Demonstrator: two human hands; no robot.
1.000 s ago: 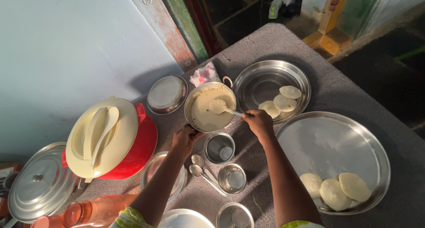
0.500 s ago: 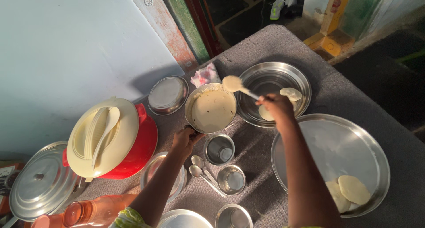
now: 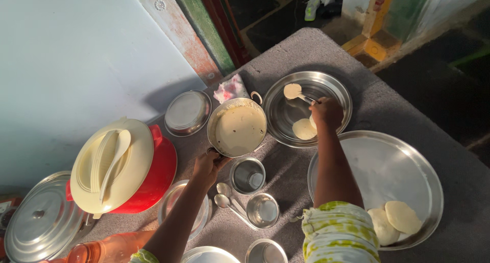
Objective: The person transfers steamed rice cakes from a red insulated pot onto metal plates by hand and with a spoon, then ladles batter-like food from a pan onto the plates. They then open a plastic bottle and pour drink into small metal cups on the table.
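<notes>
Left hand point(image 3: 206, 166) clamped on the near handle of the round steel pot of pale batter point(image 3: 238, 128), steadying it against tipping. Right hand point(image 3: 326, 112) closed around the handle of a steel ladle point(image 3: 296, 92), its bowl heaped with batter and held level over the round steel plate point(image 3: 306, 109), at three o'clock from the pot. One pale poured round point(image 3: 304, 129) already lying on that plate, at six o'clock from the ladle. Two steel cups point(image 3: 248, 175) and spoons point(image 3: 227, 197) parked at six o'clock from the pot. Large steel tray point(image 3: 393, 176) at five o'clock, bearing pale flat cakes point(image 3: 400, 217). Red casserole with cream lid point(image 3: 120, 166) at nine o'clock on the grey table point(image 3: 326, 48).
</notes>
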